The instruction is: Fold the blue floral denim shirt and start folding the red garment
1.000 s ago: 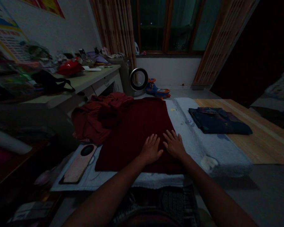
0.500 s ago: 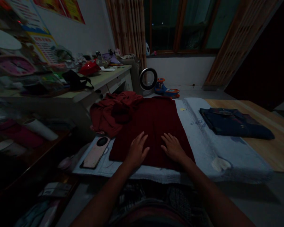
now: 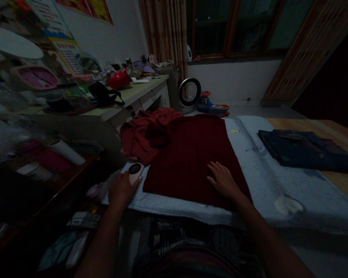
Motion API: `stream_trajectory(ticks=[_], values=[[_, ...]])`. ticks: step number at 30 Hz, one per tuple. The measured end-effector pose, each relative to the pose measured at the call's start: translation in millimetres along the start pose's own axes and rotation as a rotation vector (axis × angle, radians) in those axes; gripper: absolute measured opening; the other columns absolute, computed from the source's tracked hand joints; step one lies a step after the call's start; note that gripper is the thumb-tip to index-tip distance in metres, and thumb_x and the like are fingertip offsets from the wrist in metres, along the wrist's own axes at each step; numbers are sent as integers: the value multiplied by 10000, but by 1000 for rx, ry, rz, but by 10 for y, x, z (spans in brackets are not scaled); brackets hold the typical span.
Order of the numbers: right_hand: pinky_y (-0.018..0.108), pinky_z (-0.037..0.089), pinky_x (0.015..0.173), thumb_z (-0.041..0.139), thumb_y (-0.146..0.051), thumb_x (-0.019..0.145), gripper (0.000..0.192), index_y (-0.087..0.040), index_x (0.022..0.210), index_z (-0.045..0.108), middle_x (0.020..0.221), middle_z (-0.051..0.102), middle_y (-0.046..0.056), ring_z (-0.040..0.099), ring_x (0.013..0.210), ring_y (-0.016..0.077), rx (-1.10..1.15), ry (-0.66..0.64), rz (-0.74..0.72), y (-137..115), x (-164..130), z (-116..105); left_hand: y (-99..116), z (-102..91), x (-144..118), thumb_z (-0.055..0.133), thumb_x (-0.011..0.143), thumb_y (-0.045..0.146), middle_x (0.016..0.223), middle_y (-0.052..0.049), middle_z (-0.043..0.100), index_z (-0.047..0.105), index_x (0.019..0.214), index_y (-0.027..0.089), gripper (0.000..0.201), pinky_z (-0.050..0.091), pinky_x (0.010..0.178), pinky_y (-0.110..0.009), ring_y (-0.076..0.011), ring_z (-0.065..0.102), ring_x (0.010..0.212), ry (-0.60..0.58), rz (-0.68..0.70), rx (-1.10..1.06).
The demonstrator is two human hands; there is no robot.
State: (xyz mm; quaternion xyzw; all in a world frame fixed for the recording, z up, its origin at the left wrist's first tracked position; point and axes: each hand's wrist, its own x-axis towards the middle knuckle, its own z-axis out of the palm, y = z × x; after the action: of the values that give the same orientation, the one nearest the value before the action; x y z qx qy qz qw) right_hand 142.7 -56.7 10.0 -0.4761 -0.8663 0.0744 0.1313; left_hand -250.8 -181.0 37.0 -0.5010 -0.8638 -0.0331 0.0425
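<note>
Just off the left edge of the flat maroon garment [image 3: 191, 154], the pink phone [image 3: 134, 172] lies under the left hand [image 3: 121, 189], fingers draped loosely over it, while the right hand [image 3: 223, 181] rests flat, fingers spread, on the cloth.

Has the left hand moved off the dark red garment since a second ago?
Yes. The left hand went left off the dark red garment onto the pink phone.
</note>
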Motion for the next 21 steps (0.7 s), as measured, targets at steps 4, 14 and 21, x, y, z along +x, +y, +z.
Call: stream_trajectory(ticks=[4,14,21], values=[[473,256,1144,426,-404,941,541,-165,1426,437,1516,383,110,277,1424,272,0,-4,7,5,3,8,-25,-78,52,456,841,559,1162,-171,629,525,1275,127,616,440,874,-377,-319,586,1078,-42,38,2],[468,229,1155,444,-410,934,543,-161,1417,445,1520,377,107,272,1426,271,27,-28,26,9,11,-15,6,-316,-33,321,905,464,1093,-174,687,543,1268,152,528,460,763,-378,-331,655,985,-270,61,73],[477,249,1146,425,-421,938,544,-174,1423,439,1515,385,107,286,1420,276,23,-10,5,32,8,10,-205,-451,124,204,944,322,1137,-155,687,584,1227,157,502,454,774,-378,-319,662,989,-251,61,22]])
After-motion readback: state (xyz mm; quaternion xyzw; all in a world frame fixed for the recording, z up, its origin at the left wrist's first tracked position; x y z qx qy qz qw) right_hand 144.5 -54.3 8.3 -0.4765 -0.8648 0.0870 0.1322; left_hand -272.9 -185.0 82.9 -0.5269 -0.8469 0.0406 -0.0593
